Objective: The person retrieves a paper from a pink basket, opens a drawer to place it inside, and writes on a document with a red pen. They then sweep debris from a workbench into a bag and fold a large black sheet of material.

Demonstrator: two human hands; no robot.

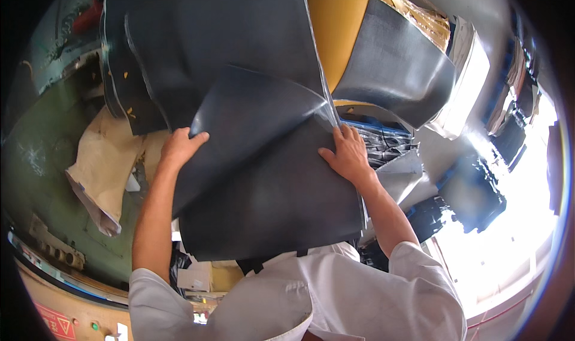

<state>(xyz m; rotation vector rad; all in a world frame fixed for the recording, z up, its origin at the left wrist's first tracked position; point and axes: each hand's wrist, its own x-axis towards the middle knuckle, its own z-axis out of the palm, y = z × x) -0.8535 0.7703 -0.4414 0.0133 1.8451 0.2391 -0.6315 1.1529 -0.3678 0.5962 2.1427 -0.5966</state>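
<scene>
A smooth black sheet (251, 110), rubber-like, lies in front of me over a stack of large black sheets (215, 23). Its far part bulges up in a fold. My left hand (179, 147) grips its left edge, thumb on top and fingers curled around the side. At the right edge, my right hand (350, 154) holds the sheet, with the thumb lying on its surface and the fingertips over the border. The near end of the sheet (269, 221) reaches down close to my body. What lies beneath it is hidden.
A yellow roll or bundle (335, 23) with another black sheet (395, 59) stands at the far right. Folded dark sheets (389, 146) are stacked beyond my right hand. Brown paper (105, 164) lies at the left on a green surface (42, 155). A control panel (78, 317) is at lower left.
</scene>
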